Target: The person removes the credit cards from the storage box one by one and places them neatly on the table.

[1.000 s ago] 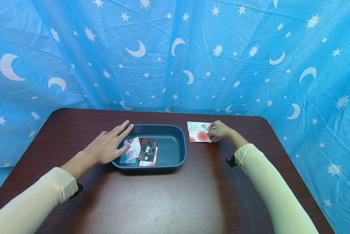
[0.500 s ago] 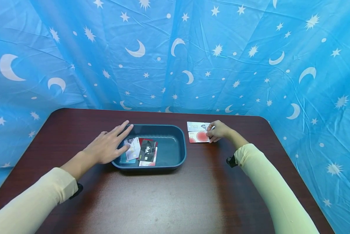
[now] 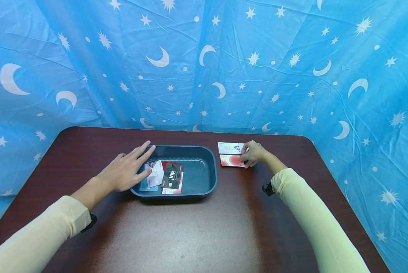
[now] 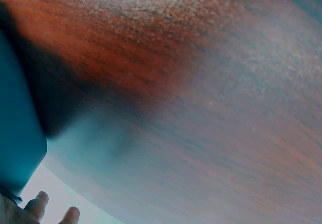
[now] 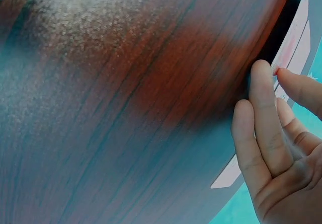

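pinching red-circled card point(image 3: 229, 160), right hand point(image 3: 254, 152), left hand point(image 3: 126, 172) splayed, cards point(image 3: 171, 176) in tray point(image 3: 198, 174) showing in head view only

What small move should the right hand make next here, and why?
Probably nudge the red-and-white card squarely up to the white card: a slim gap shows between them, their left edges look slightly out of line, and the right hand holds the nearer one's right end.

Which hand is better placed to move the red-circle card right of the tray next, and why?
Probably the right hand: it touches the card at its right end. The left hand spreads over the left rim of the tray, away from the card.
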{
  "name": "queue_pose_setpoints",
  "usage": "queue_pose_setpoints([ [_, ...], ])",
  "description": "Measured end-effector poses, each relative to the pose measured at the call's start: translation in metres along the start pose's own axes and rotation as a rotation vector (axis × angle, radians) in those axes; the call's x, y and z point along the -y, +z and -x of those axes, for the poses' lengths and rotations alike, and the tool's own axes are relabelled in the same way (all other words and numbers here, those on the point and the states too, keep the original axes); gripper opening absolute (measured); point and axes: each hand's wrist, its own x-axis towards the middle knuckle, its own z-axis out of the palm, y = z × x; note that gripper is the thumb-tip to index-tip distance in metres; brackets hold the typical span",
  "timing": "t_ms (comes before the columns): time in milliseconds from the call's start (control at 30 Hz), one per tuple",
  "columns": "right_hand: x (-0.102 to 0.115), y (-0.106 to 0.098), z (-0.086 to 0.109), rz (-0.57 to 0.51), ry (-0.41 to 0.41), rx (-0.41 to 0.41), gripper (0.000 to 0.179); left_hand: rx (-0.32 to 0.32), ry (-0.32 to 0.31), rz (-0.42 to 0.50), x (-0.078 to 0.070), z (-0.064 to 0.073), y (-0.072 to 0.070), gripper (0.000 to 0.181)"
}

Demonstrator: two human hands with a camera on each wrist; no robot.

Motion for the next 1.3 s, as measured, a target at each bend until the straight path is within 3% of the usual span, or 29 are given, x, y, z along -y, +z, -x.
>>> queue_pose_setpoints([
  [667, -0.0015, 0.0028, -0.0019, -0.017, -0.020, -0.009, 0.014, 0.000, -0.002, -0.007, -0.0008, -0.0002, -0.0002, 0.078],
  [1300, 0.0011, 0.0093, -0.0009, 0.042, -0.039, -0.027, 0.019, 0.008, -0.012, -0.016, -0.0013, -0.0012, 0.0002, 0.078],
])
